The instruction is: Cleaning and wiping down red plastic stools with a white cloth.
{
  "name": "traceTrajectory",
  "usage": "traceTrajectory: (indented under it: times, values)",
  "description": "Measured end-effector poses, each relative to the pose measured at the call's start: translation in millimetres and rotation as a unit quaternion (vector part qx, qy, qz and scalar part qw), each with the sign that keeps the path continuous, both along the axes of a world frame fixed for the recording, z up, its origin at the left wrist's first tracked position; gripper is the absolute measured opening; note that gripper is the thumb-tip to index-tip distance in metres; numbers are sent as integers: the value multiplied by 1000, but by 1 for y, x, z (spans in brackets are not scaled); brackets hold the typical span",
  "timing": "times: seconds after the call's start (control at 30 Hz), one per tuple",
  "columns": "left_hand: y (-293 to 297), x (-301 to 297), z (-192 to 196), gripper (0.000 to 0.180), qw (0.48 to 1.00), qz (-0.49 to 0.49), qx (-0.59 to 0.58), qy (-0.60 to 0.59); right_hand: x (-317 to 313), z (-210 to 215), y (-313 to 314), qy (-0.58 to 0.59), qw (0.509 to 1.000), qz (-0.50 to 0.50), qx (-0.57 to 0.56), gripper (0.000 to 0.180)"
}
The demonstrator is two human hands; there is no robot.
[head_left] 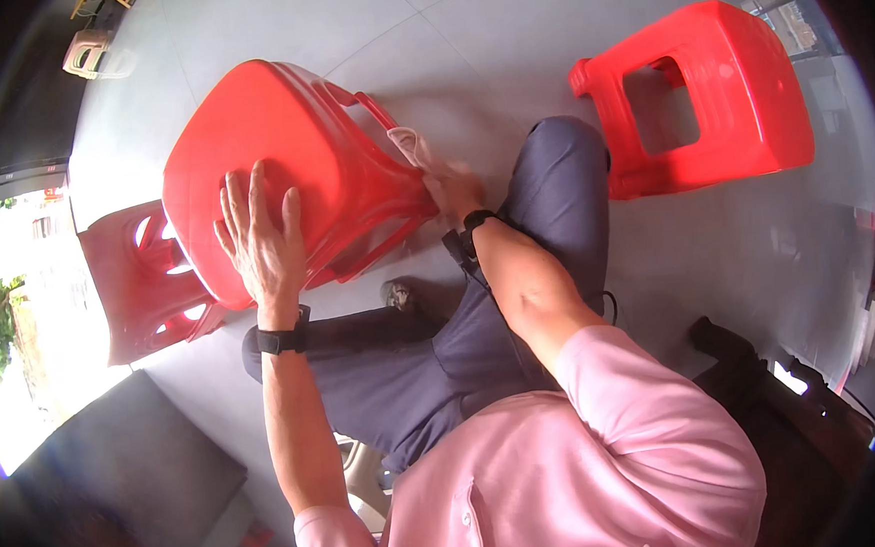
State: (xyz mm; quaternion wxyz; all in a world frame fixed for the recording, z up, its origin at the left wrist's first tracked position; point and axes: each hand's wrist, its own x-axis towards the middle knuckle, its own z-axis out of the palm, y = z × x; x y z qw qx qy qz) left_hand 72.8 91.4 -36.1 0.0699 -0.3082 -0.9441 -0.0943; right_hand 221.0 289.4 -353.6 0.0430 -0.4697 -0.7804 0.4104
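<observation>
A red plastic stool [253, 124] stands in front of me, its smooth square seat tilted toward me and to the left. My left hand [260, 239] lies flat on that seat, open, with its fingers spread. Beside the stool's legs and lower rails, my right hand [455, 190] is closed on a pale pink cloth [407, 145]. The cloth is bunched above the fingers, next to the rail. Part of the right hand is blurred, so the exact grip is hard to see.
A second red stool [762, 93] lies on its side at the right, past my knee. Against the first stool's left side is a red chair [137, 282] with cut-out holes. A small pale stool [89, 54] is far left. Dark bulky gear [776, 403] sits at lower right.
</observation>
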Motion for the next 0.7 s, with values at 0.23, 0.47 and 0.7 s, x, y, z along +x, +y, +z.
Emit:
traceTrajectory:
  times: [0.23, 0.47, 0.7]
  values:
    - [-24, -2, 2, 59, 1000, 18, -10, 12, -11, 6, -23, -53, 989, -132, -35, 38]
    - [6, 0, -3, 63, 1000, -8, 26, -14, 1, -114, 10, 119, 979, -9, -165, 35]
    - [-18, -3, -2, 59, 1000, 4, 3, 9, -18, -35, -17, 162, 916, -95, -356, 25]
